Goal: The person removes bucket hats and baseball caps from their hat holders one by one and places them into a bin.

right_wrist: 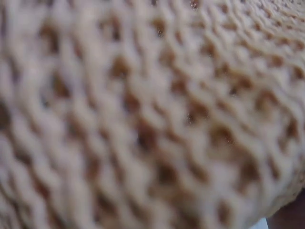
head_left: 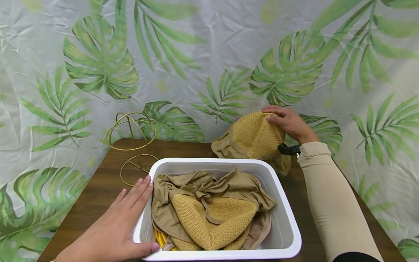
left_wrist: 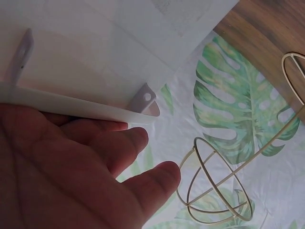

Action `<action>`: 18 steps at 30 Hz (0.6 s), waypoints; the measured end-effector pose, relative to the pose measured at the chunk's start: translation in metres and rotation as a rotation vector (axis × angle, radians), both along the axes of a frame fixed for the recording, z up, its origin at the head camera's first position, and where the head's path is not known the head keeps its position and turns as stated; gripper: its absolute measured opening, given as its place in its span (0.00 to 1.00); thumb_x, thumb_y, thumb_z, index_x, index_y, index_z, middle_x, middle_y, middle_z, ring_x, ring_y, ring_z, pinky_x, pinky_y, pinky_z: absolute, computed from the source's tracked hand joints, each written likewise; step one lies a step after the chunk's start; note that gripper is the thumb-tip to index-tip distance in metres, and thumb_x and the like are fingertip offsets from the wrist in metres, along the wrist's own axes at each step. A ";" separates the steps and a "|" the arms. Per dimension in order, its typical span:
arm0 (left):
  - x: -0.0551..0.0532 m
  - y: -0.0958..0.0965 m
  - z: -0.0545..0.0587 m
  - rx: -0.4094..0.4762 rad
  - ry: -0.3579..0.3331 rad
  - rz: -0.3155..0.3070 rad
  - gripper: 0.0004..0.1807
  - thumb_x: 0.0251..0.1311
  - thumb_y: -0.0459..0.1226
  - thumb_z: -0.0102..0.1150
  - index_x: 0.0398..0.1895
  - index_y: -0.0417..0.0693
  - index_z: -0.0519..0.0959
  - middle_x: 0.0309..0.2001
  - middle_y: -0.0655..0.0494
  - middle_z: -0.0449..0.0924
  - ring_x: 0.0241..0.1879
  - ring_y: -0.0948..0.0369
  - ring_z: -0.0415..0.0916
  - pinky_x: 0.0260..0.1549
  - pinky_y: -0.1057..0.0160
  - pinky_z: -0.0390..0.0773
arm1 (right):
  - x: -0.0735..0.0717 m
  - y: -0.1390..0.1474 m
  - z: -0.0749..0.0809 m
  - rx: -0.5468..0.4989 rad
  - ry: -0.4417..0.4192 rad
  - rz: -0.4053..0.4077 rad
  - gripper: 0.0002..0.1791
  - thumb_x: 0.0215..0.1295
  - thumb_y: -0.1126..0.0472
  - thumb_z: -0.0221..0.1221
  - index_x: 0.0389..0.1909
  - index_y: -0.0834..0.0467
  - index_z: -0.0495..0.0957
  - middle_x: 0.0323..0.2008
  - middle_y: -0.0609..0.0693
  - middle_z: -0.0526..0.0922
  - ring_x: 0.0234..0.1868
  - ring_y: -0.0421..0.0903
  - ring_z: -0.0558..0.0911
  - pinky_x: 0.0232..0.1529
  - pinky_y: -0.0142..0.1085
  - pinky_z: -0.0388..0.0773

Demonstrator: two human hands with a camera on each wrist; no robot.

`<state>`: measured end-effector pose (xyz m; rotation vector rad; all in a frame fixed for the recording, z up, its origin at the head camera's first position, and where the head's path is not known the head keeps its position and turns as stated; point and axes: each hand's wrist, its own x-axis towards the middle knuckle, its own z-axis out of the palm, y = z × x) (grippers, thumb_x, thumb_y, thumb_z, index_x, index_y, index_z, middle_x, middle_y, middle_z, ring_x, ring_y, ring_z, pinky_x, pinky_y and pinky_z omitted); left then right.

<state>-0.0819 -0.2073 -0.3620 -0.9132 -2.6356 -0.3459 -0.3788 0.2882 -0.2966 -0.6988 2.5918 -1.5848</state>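
Note:
A yellow woven sun hat [head_left: 250, 134] with a khaki cloth brim is at the table's back right, behind a white plastic bin. My right hand [head_left: 288, 122] pinches the top of its crown between thumb and fingers. Its weave [right_wrist: 152, 114] fills the right wrist view. Inside the bin [head_left: 288, 222] lies a second such hat [head_left: 212, 222], its khaki brim tied in a bow. My left hand [head_left: 114, 218] rests along the bin's left rim with fingers stretched out. From below, the left wrist view shows the left fingers [left_wrist: 157, 183] at the rim [left_wrist: 86, 107].
A gold wire stand [head_left: 131, 149] with round hoops is on the brown wooden table [head_left: 88, 211], left of the bin. Something bright yellow [head_left: 160, 238] shows under the hat in the bin's front left corner. A leaf-printed cloth [head_left: 229, 47] hangs behind the table.

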 end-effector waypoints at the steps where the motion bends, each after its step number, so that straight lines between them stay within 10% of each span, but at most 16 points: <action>1: 0.000 0.000 0.000 0.002 0.001 -0.002 0.67 0.47 0.72 0.61 0.77 0.34 0.50 0.76 0.40 0.51 0.78 0.60 0.35 0.69 0.68 0.25 | 0.000 0.000 0.000 -0.009 0.002 -0.004 0.20 0.71 0.62 0.60 0.62 0.60 0.78 0.68 0.52 0.69 0.70 0.48 0.63 0.54 0.26 0.70; 18: 0.002 0.001 0.001 0.001 0.000 0.014 0.66 0.48 0.72 0.61 0.77 0.35 0.50 0.77 0.42 0.51 0.78 0.56 0.38 0.69 0.68 0.26 | 0.009 -0.003 0.015 -0.010 0.024 -0.056 0.19 0.71 0.58 0.60 0.60 0.58 0.80 0.61 0.44 0.75 0.65 0.42 0.68 0.53 0.26 0.70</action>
